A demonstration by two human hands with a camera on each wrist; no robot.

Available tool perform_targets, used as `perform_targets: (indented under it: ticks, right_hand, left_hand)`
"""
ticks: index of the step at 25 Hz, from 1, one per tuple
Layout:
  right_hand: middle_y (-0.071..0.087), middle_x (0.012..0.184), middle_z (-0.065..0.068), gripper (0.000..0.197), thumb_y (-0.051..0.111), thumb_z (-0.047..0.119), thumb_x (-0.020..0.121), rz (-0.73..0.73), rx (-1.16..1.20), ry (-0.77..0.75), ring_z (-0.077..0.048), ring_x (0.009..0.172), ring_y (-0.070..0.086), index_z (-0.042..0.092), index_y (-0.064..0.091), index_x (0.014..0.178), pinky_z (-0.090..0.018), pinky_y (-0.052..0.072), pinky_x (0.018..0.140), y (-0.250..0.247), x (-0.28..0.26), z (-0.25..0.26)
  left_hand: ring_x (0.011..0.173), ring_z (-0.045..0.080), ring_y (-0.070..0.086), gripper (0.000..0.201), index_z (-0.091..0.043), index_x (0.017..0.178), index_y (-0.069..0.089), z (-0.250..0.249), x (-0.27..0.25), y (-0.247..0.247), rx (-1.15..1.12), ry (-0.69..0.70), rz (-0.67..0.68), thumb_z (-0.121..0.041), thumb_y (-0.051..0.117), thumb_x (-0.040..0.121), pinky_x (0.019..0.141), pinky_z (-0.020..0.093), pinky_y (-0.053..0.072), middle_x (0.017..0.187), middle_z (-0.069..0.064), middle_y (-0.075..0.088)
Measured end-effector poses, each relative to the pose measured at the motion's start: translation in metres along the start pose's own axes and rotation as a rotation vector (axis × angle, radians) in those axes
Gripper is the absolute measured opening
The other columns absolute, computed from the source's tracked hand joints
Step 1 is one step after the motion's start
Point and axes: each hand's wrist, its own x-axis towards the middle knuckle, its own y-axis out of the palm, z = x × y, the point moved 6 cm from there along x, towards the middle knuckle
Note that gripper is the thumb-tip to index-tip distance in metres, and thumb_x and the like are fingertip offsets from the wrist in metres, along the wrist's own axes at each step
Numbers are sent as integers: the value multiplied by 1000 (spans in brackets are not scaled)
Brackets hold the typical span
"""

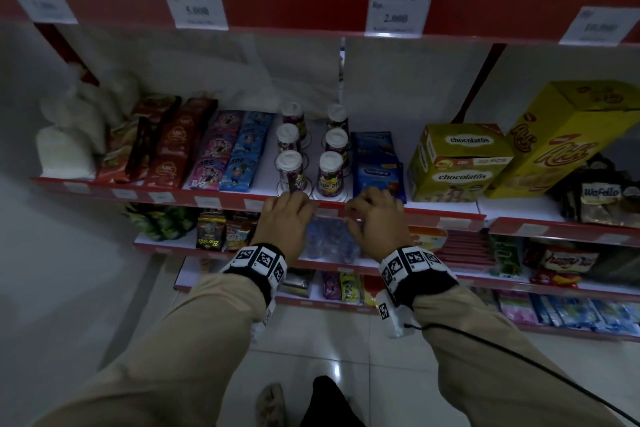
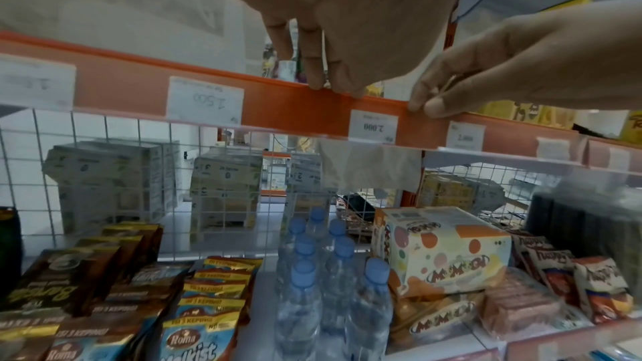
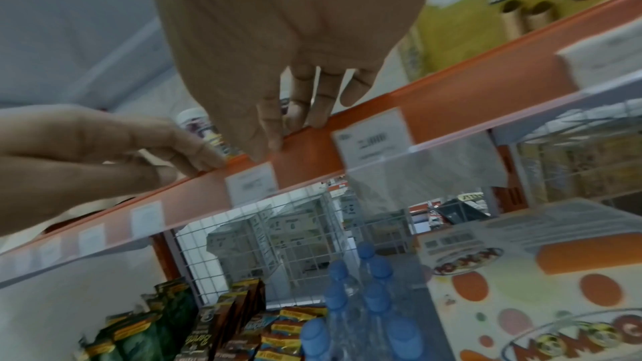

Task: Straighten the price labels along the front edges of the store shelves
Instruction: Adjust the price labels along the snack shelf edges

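Red shelf rail (image 2: 302, 109) across the middle of the rack, white price labels spaced along its front. Above it: a yellow chocolatos box (image 1: 457, 163) and small white-capped bottles (image 1: 329, 170) crowding the edge. Below: blue-capped water bottles (image 2: 312, 279) and a spotted Momogi carton (image 2: 448, 254) (lettering upside down in the wrist views). Left hand (image 1: 285, 217) and right hand (image 1: 375, 217) side by side — fingers bent down onto the rail's top lip, gripping nothing. Between and just under the fingertips, the 2.000 label (image 2: 373, 126) — seated in the rail, untouched.
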Motion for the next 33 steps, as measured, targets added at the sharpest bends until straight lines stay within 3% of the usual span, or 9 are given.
perform_targets:
  ticks: [3, 5, 10, 15, 19, 23, 26, 28, 33]
  right_hand:
    - [50, 120, -9, 32, 57, 31, 86, 9, -20, -10, -31, 112, 41, 16, 59, 115, -40, 35, 88, 8, -1, 23]
    - [52, 116, -14, 32, 57, 21, 85, 0, -25, -18, -33, 110, 43, 8, 58, 115, -43, 38, 90, 11, -1, 33]
    - [62, 89, -21, 24, 66, -6, 68, -177, -9, -82, -36, 83, 57, -3, 65, 92, -40, 48, 76, 7, -2, 50]
    - [63, 72, -14, 22, 74, -6, 57, -233, -56, -116, -31, 69, 58, 2, 64, 75, -32, 49, 64, 9, -5, 65]
    - [63, 78, -16, 23, 73, -4, 60, -216, -48, -60, -35, 74, 58, 1, 65, 81, -36, 50, 66, 10, -3, 63]
    - [61, 75, -16, 20, 76, 0, 59, -174, -123, -47, -33, 71, 56, 3, 65, 75, -38, 51, 66, 13, 1, 67]
    - [60, 98, -18, 19, 63, 6, 78, -94, -134, 38, -34, 92, 51, 3, 64, 96, -42, 43, 83, 23, 9, 60]
    - [57, 108, -18, 26, 56, 10, 82, -73, -98, 63, -34, 101, 47, 4, 61, 107, -42, 38, 89, 26, 11, 56]
    - [56, 110, -16, 24, 54, 14, 87, -40, -64, 54, -33, 105, 45, 8, 64, 107, -39, 35, 91, 24, 16, 51]
  left_hand:
    - [108, 30, 50, 38, -15, 122, 56, 8, -4, 3, -20, 24, -12, -16, 55, 83, 87, 39, 34, 122, 7, 53]
    - [110, 29, 48, 37, -15, 122, 54, 9, -2, 5, -28, 51, 7, -15, 51, 85, 88, 38, 34, 124, 7, 51]
    - [111, 28, 44, 41, -13, 126, 49, 12, 1, 11, -83, 97, 30, -12, 48, 84, 89, 36, 34, 124, 8, 49]
    - [112, 30, 42, 48, -13, 131, 49, 14, 1, 14, -86, 126, 48, -17, 51, 84, 85, 38, 33, 126, 9, 47]
    - [108, 30, 41, 43, -13, 122, 54, 15, 2, 14, -100, 126, 58, -20, 53, 80, 81, 38, 32, 122, 8, 47]
    - [108, 31, 42, 41, -11, 121, 54, 16, 3, 14, -116, 146, 64, -20, 52, 80, 80, 37, 35, 122, 9, 47]
    - [109, 30, 41, 44, -10, 123, 52, 17, 1, 14, -106, 156, 73, -19, 53, 80, 82, 38, 37, 123, 10, 46]
    - [109, 30, 41, 41, -10, 119, 53, 16, 4, 12, -104, 142, 72, -18, 54, 78, 81, 38, 36, 122, 10, 47]
    - [112, 26, 42, 46, -16, 124, 50, 19, 4, 9, -47, 176, 74, -25, 53, 79, 87, 35, 31, 124, 5, 45]
